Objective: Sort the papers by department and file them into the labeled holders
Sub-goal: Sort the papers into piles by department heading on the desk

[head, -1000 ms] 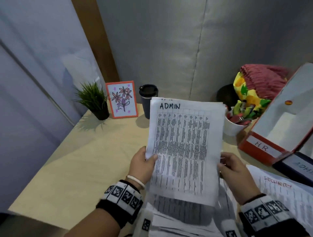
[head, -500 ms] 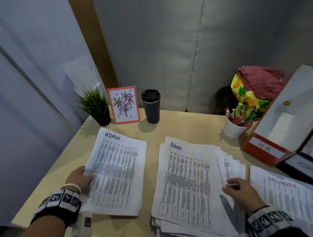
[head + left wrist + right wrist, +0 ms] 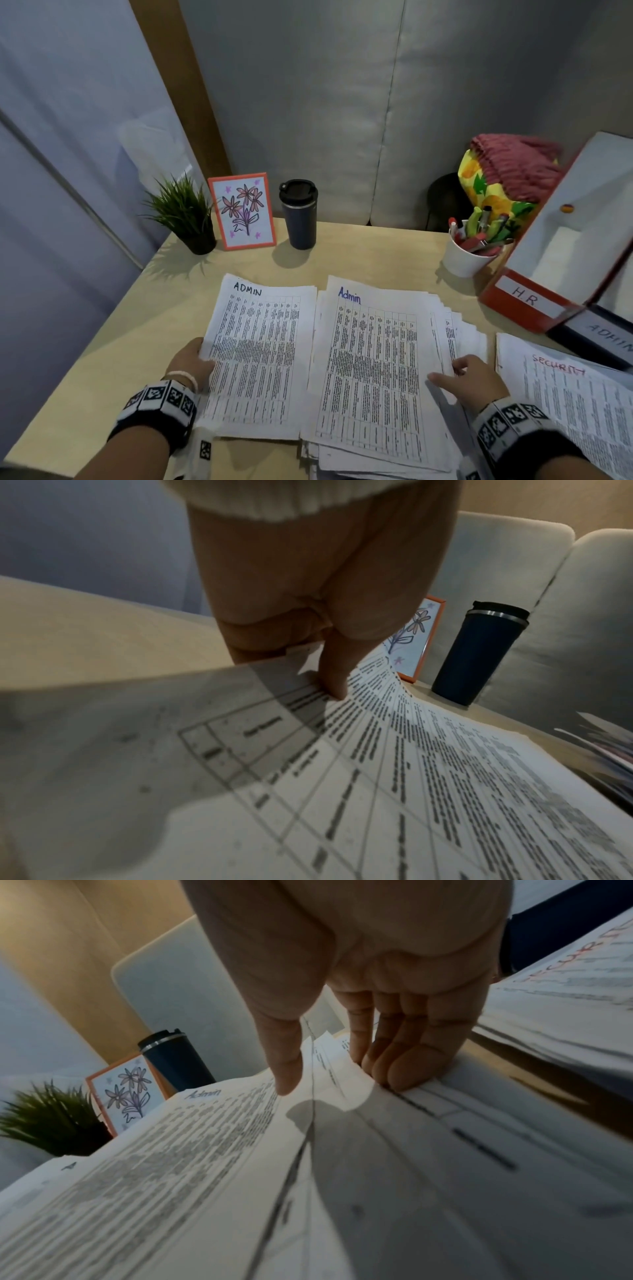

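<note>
A printed sheet headed ADMIN (image 3: 260, 359) lies flat on the desk, left of a thick fanned paper stack (image 3: 370, 370) whose top page reads Admin. My left hand (image 3: 195, 359) pinches the ADMIN sheet's (image 3: 411, 777) left edge, thumb (image 3: 334, 680) on top. My right hand (image 3: 469, 373) pinches the right edge of the stack's (image 3: 205, 1150) top page, thumb (image 3: 284, 1074) above and fingers (image 3: 394, 1069) at the edge. A SECURITY pile (image 3: 575, 394) lies at the right. A red HR holder (image 3: 527, 298) and a dark ADMIN holder (image 3: 606, 339) stand at the far right.
Along the back of the desk stand a small potted plant (image 3: 185, 212), a framed flower drawing (image 3: 243, 212) and a dark tumbler (image 3: 298, 214). A white cup of pens (image 3: 469, 253) and a colourful bag (image 3: 507, 178) sit by the holders. Bare desk (image 3: 120, 342) lies left.
The ADMIN sheet, held upright in both hands a second ago, now lies on the desk left of the stack. My right hand let go and moved to the stack's right edge.
</note>
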### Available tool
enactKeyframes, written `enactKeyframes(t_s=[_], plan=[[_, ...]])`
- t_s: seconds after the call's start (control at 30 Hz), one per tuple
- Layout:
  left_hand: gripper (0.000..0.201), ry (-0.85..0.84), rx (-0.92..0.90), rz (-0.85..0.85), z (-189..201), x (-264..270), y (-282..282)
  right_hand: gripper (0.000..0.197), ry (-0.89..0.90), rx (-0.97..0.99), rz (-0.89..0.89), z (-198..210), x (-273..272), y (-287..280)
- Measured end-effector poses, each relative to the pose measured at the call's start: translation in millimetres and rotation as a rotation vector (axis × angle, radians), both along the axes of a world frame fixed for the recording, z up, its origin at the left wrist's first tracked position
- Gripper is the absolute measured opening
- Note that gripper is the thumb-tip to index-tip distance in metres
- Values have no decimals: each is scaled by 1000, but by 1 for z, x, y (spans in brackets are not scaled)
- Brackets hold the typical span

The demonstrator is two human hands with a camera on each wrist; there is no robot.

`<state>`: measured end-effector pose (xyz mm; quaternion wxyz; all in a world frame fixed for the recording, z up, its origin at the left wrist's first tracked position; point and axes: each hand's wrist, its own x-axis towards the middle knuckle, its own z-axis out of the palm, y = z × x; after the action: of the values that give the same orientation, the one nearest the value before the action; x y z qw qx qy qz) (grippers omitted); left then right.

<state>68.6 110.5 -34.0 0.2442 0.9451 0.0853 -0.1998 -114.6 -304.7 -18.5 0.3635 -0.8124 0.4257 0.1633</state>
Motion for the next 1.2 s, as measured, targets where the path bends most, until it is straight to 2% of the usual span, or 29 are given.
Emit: enactKeyframes(t_s=[0.13,0.23,0.3,0.33,0.4,0.43,0.5,0.6,0.73,0.83,0.9,1.03,1.13,1.2], plan=[[41,31,20,2,1,-1,-3,62,5,-4,-11,-2,3,-1],[62,67,14,94,4,-4,-7,63,12,-10,-20,-3,3,-1],[75,-37,90,157,11,-4,-13,67,24,-13,-22,-4,4,-1],[74,-135,107,155,17,-5,-22,70,28,-13,-22,-5,4,-1],[62,-274,-59,96,30,-13,-51,76,33,-15,-21,-5,6,-1],[52,-255,-178,55,35,-20,-70,79,37,-16,-15,-5,7,-1],[32,-91,-314,-15,34,-37,-107,82,47,-13,6,-3,8,0],[20,82,-451,45,26,-53,-147,66,47,-6,29,-3,8,2],[22,107,-451,73,18,-59,-164,38,-16,-67,20,-5,6,2],[33,109,-388,76,13,-58,-161,34,-104,-89,0,-5,1,1],[44,108,-338,69,13,-60,-160,20,-152,-37,-27,-7,-4,-2],[58,64,-363,71,17,-69,-167,24,-215,80,-106,-14,-11,-11],[72,1,-409,45,19,-70,-168,10,-257,54,-93,-14,-16,-14],[72,-38,-392,-24,19,-68,-168,2,-319,25,-121,-10,-20,-14]])
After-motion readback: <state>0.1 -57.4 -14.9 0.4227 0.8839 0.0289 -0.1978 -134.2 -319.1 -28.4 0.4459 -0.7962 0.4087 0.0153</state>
